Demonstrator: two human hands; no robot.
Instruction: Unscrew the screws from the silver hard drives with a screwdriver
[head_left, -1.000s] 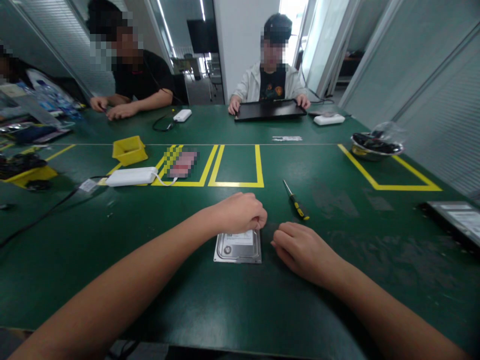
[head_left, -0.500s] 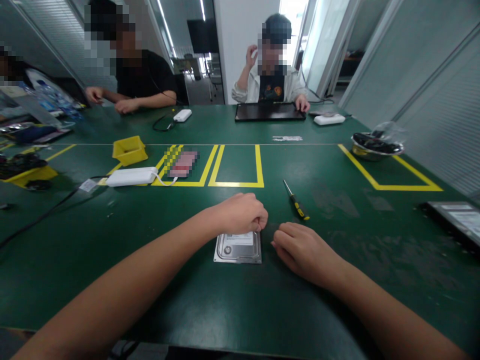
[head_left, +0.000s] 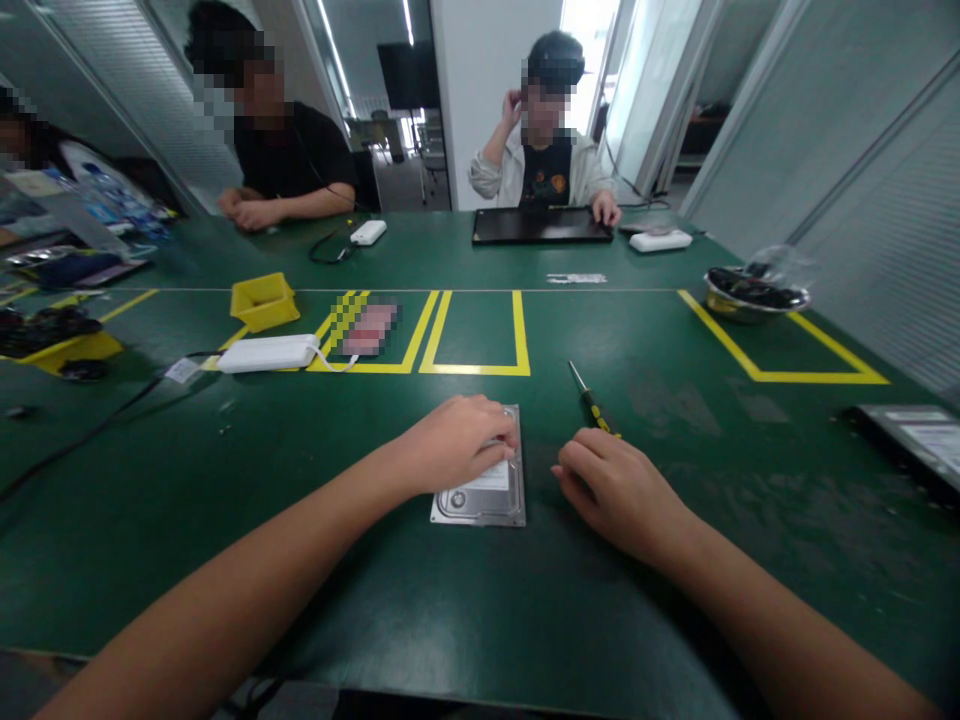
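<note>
A silver hard drive point(head_left: 491, 507) with a white label lies flat on the green table in front of me. My left hand point(head_left: 469, 440) is over its upper part, fingers bent and closed, fingertips near the drive's right edge. Whether they pinch something small I cannot make out. To the right of the drive, my right hand point(head_left: 611, 485) rests with curled fingers, apart from the drive; the inside of its grip is hidden. Just beyond it lies a screwdriver point(head_left: 589, 400) with a yellow and black handle, its end partly covered by that hand.
Yellow tape point(head_left: 472, 370) marks areas on the table. A white power strip point(head_left: 268, 353), a phone point(head_left: 369, 330) and a yellow bin point(head_left: 264, 302) stand left. At right are a metal bowl point(head_left: 756, 305) and a black-edged device point(head_left: 911, 450). Two people sit opposite, one with a dark panel point(head_left: 541, 226).
My left hand has shifted slightly left and toward me, uncovering the drive's upper right corner. My right hand has moved slightly right and up, now covering the screwdriver's handle end.
</note>
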